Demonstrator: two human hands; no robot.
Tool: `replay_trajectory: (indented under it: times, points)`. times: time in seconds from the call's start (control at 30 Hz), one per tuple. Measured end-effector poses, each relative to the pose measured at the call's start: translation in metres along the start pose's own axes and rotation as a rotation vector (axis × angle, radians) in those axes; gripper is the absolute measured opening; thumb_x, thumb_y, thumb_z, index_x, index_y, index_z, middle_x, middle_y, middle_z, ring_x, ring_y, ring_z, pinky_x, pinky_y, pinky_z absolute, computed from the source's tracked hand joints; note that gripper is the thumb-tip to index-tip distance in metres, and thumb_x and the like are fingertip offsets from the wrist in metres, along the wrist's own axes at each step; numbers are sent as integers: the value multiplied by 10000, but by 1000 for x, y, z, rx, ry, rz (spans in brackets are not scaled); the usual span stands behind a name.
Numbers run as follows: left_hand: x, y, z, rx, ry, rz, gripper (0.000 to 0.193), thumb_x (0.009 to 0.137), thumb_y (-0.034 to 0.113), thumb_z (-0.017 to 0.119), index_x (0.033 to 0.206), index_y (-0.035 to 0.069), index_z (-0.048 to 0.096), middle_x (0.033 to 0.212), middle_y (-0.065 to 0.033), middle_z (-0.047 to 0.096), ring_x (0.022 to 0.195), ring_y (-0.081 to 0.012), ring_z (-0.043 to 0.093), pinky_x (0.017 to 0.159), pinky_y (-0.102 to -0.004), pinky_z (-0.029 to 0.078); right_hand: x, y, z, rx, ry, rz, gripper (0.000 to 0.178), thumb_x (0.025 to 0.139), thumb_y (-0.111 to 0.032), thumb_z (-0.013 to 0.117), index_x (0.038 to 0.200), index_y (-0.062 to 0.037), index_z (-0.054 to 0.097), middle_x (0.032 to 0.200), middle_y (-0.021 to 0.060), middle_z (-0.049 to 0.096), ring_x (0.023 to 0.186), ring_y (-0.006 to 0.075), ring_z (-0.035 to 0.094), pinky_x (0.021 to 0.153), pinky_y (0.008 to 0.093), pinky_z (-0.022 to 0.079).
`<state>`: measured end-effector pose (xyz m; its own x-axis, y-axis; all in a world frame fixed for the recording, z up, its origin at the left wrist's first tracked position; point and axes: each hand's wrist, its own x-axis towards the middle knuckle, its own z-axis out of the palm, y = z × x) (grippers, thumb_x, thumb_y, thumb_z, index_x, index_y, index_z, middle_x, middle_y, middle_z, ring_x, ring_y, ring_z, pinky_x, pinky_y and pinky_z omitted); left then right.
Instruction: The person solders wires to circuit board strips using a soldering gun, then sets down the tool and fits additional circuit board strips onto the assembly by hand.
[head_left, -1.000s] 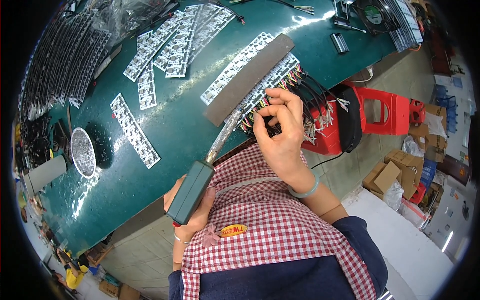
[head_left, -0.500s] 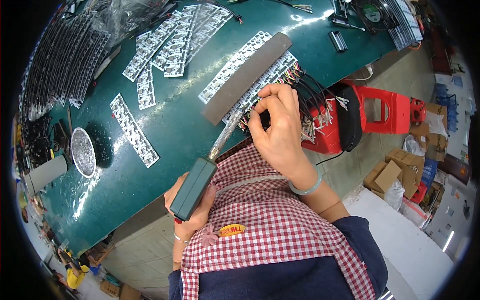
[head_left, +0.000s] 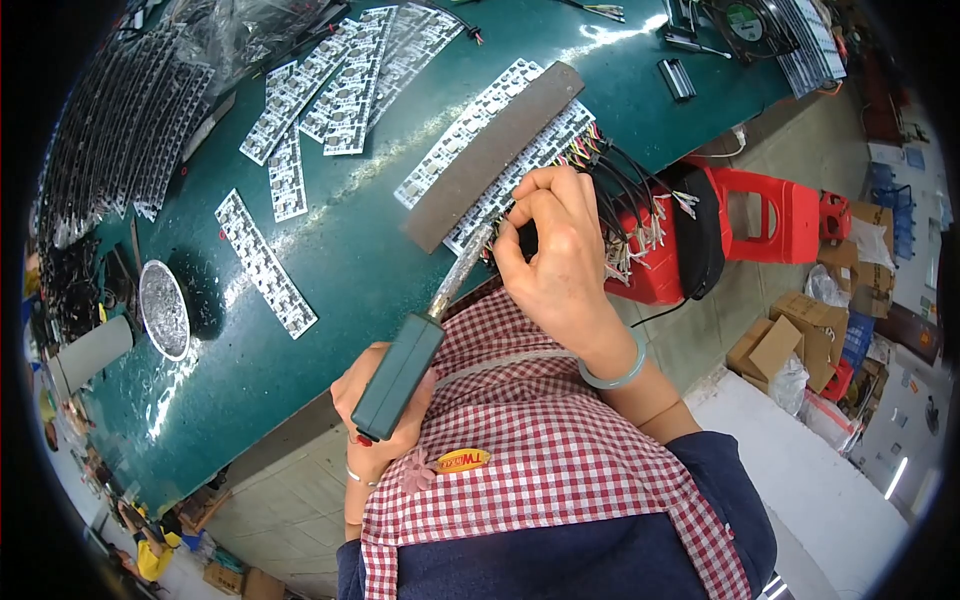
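My left hand (head_left: 385, 400) grips the green handle of a soldering iron (head_left: 402, 372). Its silvery barrel slants up to the near edge of a white circuit board panel (head_left: 465, 135). A brown bar (head_left: 495, 155) lies lengthwise across that panel. Thumb and forefinger of my right hand (head_left: 555, 245) are pinched at the board's edge, close to the iron's tip. Thin coloured wires (head_left: 580, 150) line this edge and run into black cables (head_left: 625, 180). What exactly the right fingers pinch is too small to make out, and the iron's very tip is hard to see.
Loose circuit board strips (head_left: 265, 262) lie left of the panel, with a dense stack of strips (head_left: 130, 120) beyond. A round metal-filled dish (head_left: 165, 310) stands on the green table (head_left: 250, 390). Red stools (head_left: 770, 215) are at the right; a fan (head_left: 748, 25) sits at the back.
The soldering iron and my left hand have shifted slightly up and right along the board's edge. My right hand keeps its pinch with only a slight shift.
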<state>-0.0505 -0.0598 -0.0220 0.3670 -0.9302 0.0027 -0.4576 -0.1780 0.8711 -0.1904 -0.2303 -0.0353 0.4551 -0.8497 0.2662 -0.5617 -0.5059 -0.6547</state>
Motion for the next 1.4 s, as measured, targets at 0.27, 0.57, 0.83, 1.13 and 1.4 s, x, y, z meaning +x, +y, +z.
replay_trajectory:
  times: [0.27,0.57,0.83,1.13,1.4]
  points:
    - [-18,-14,0,-40,111,8,193,641,12,698,822,-36,654,744,-131,621,566,-235,602,506,-296,463,1,-2,-1,3,-3,-1,125,645,72,609,697,16,511,949,133,500,890,303,486,681,382,450]
    - [-20,-13,1,-84,227,-29,264,627,27,710,884,-20,669,790,-144,640,584,-232,607,543,-300,466,-5,2,1,11,14,-20,100,690,56,625,739,5,554,954,107,514,862,248,490,713,325,425]
    - [-23,-13,-1,-81,207,-47,266,659,47,718,912,-17,669,767,-124,633,583,-217,601,545,-293,462,-18,8,7,299,101,45,130,716,45,651,790,1,554,1070,129,509,923,268,485,790,363,432]
    - [-31,-24,5,-84,187,-19,246,669,33,716,896,-40,657,815,-142,640,628,-234,631,572,-286,486,-13,3,5,162,54,-54,145,684,66,648,764,9,541,1062,145,510,923,293,488,764,377,431]
    - [-23,-13,2,-31,150,63,223,653,8,708,860,-47,650,807,-145,636,647,-246,636,586,-296,504,-10,1,4,114,36,-54,148,656,82,638,745,15,540,1040,152,511,928,312,491,763,382,437]
